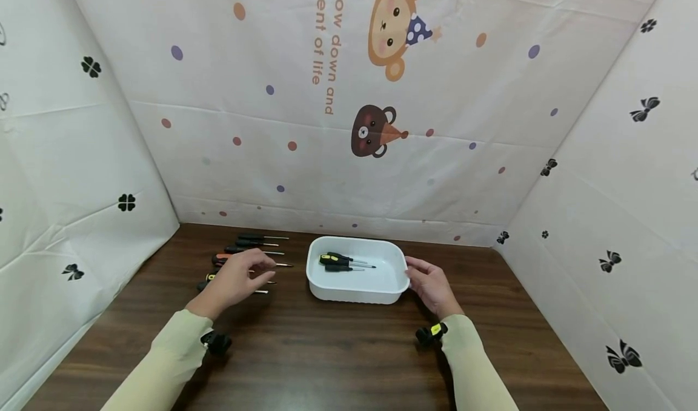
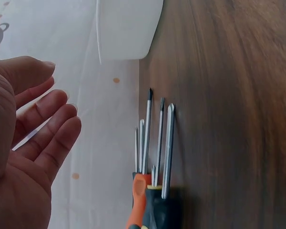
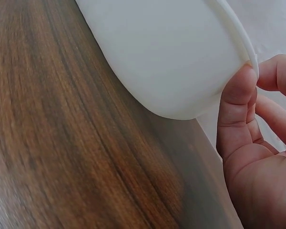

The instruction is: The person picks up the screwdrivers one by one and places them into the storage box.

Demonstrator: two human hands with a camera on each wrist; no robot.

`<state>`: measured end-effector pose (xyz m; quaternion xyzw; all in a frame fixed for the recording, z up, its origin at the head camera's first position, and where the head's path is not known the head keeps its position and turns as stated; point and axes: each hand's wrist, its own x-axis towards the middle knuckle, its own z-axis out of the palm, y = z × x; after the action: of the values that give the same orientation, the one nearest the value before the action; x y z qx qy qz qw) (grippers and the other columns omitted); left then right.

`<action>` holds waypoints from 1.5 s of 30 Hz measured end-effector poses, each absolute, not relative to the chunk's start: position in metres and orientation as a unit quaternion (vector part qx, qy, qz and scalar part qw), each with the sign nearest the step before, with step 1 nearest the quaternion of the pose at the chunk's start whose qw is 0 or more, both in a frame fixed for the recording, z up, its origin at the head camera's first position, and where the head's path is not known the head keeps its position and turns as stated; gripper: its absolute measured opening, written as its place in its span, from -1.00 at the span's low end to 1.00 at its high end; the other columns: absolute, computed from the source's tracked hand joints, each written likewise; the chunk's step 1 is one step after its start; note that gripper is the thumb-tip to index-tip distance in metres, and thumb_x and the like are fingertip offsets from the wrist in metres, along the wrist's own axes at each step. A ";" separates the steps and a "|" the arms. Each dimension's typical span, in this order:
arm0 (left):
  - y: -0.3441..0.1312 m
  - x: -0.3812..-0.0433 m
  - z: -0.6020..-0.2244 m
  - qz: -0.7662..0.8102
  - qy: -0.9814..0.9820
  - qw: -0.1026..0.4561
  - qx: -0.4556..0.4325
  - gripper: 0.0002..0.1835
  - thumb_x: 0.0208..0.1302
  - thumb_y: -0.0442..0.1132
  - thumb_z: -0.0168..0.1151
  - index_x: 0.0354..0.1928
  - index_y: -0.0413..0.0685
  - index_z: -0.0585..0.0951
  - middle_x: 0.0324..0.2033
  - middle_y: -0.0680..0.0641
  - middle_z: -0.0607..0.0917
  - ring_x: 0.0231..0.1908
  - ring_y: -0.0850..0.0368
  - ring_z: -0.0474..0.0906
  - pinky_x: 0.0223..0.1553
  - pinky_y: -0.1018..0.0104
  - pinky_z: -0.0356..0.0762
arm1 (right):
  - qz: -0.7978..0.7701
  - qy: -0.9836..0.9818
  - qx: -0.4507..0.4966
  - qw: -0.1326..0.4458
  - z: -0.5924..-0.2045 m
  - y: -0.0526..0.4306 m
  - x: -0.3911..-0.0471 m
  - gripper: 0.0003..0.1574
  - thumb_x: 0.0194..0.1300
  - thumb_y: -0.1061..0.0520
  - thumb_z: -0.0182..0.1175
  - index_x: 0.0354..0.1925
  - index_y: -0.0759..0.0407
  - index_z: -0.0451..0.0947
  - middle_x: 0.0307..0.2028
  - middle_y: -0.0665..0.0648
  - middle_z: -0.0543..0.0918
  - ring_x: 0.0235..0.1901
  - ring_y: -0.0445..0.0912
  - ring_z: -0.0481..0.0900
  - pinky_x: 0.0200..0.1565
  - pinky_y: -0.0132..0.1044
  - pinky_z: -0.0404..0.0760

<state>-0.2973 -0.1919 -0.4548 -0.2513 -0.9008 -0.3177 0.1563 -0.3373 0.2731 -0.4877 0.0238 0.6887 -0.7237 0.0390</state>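
My left hand (image 1: 235, 280) hovers over a row of screwdrivers on the left of the table, fingers loosely bent and holding nothing. In the left wrist view an orange-handled screwdriver (image 2: 140, 188) lies beside a black-handled screwdriver (image 2: 166, 210), shafts pointing toward the white plastic bin (image 2: 128, 33). My right hand (image 1: 432, 285) pinches the right end of the bin's rim between thumb and fingers, as the right wrist view also shows. Inside the bin lie a few screwdrivers (image 1: 338, 268) with black or black-and-yellow handles. My left hand hides part of the row in the head view.
The brown wooden table (image 1: 305, 350) ends at a patterned white cloth backdrop (image 1: 294, 168) behind the bin. Similar cloth walls stand at the left (image 1: 65, 174) and right (image 1: 616, 205). Black-handled screwdrivers (image 1: 251, 241) lie at the row's far end.
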 end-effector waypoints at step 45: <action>-0.288 -0.285 -0.474 -0.314 -0.936 0.107 -0.118 -0.95 0.21 -0.21 0.51 -0.29 0.07 0.81 -0.22 -0.02 0.79 -0.17 0.03 0.69 -0.20 0.31 0.63 | -0.734 0.678 0.030 0.033 -0.488 0.272 -0.335 -0.39 0.42 0.34 0.20 0.40 0.39 0.40 0.04 0.15 0.74 -0.31 -0.17 0.67 -0.24 -0.36 0.70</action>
<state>-0.2854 -0.2885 -0.4736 -0.1181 -0.9360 -0.3140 0.1068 -0.3353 0.2717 -0.4875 0.0304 0.6777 -0.7340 0.0334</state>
